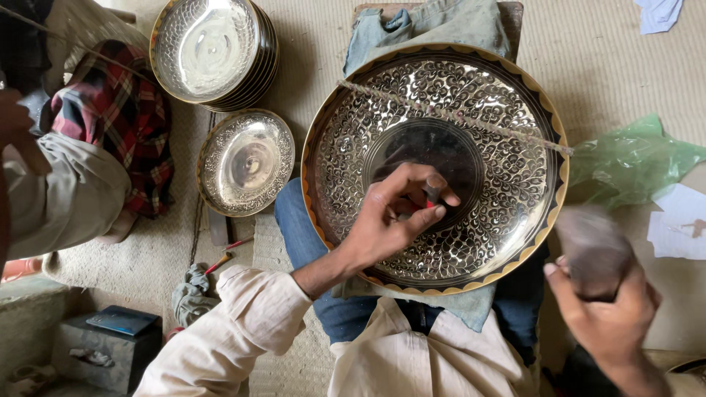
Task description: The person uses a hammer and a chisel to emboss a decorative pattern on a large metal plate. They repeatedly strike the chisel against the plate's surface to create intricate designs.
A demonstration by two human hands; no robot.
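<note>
A large round engraved metal tray (pixel 507 162) with a dark and gold patterned rim rests on my lap over a grey cloth. A thin cord stretches across its upper half. My left hand (pixel 393 217) rests on the tray's plain centre and pinches a small dark chisel (pixel 432 192) upright against the metal. My right hand (pixel 607 305) is raised at the lower right, off the tray, gripping a blurred wooden mallet (pixel 592 246).
A stack of engraved plates (pixel 213 51) and a single smaller plate (pixel 246 162) lie on the mat at the left. Another person's sleeve and checked cloth (pixel 110 117) are at far left. A green plastic bag (pixel 632 162), papers and a dark box (pixel 118 338) lie around.
</note>
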